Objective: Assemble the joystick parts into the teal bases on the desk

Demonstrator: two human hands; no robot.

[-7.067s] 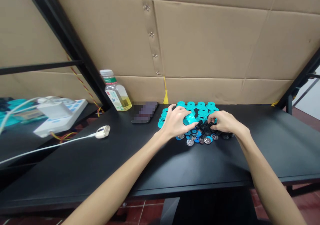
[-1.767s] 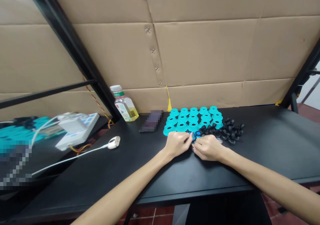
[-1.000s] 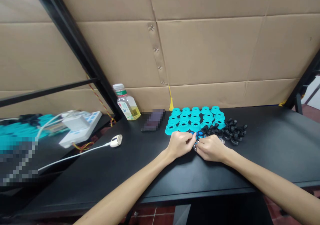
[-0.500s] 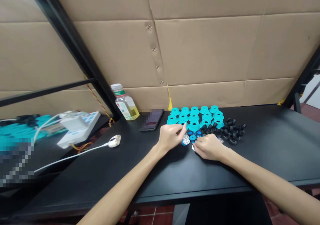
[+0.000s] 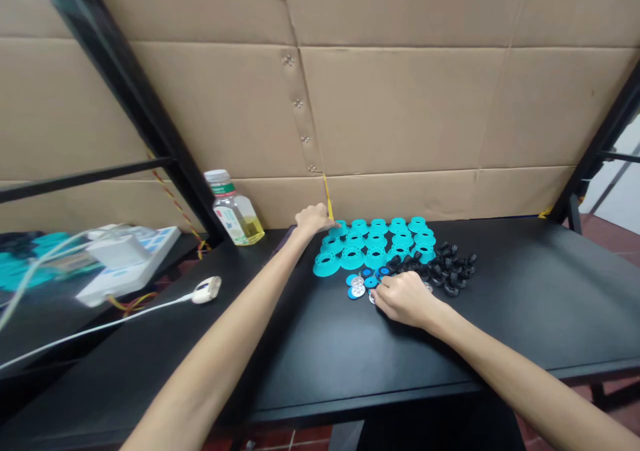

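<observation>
From here I see the left hand (image 5: 314,219) has moved away from the middle of the work, where it sat beside the right hand a moment ago. It now reaches past the far left corner of the block of teal flanged spools (image 5: 375,257), with its fingertips (image 5: 331,222) at the rearmost left spool. I cannot tell whether it holds anything.

The right hand (image 5: 404,299) stays low on the tabletop (image 5: 525,304), just in front of the block, its fingers bunched together. I cannot tell whether they grip anything. With the left hand gone, the small blue and silver discs (image 5: 357,287) show more clearly, lying along the block's near edge, just left of the right hand. Black rubber rings (image 5: 445,271) are heaped against the block's right end. A plastic bottle (image 5: 233,219) of yellow liquid stands beyond the block's left end, behind the left forearm, with a cardboard wall (image 5: 400,104) rising behind the block.
</observation>
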